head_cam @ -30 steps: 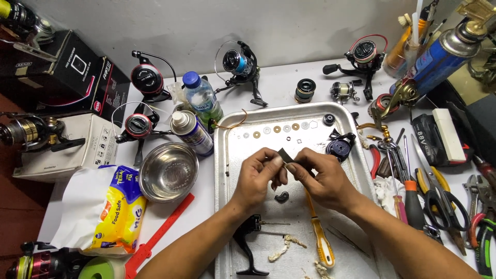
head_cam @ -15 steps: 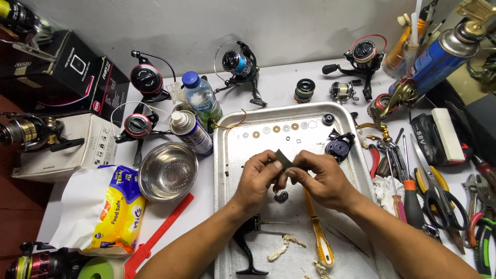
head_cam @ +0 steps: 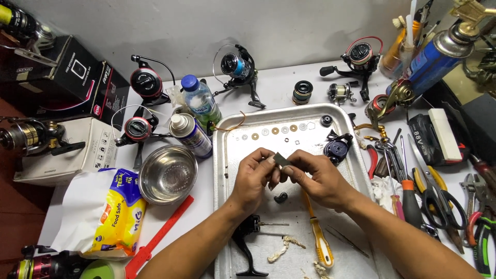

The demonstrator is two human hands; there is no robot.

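Over a metal tray (head_cam: 227, 155) my left hand (head_cam: 251, 178) and my right hand (head_cam: 315, 178) meet, both pinching a small flat grey metal piece (head_cam: 282, 159) between fingertips. Just below the hands a small black part (head_cam: 280, 197) lies on the tray. A row of small washers (head_cam: 274, 131) runs along the tray's far side, beside a black reel part (head_cam: 337, 147). Nearer me on the tray lie a black reel body with handle (head_cam: 248, 243) and a yellow-handled screwdriver (head_cam: 319, 240).
Left of the tray stand a steel bowl (head_cam: 168, 173), a spray can (head_cam: 190, 135), a water bottle (head_cam: 200, 101) and a yellow packet (head_cam: 116, 214). Several spinning reels (head_cam: 238, 67) line the back. Pliers, scissors (head_cam: 439, 204) and screwdrivers crowd the right side.
The hands have shifted slightly and turned the small grey piece between the fingertips; nothing else has moved.
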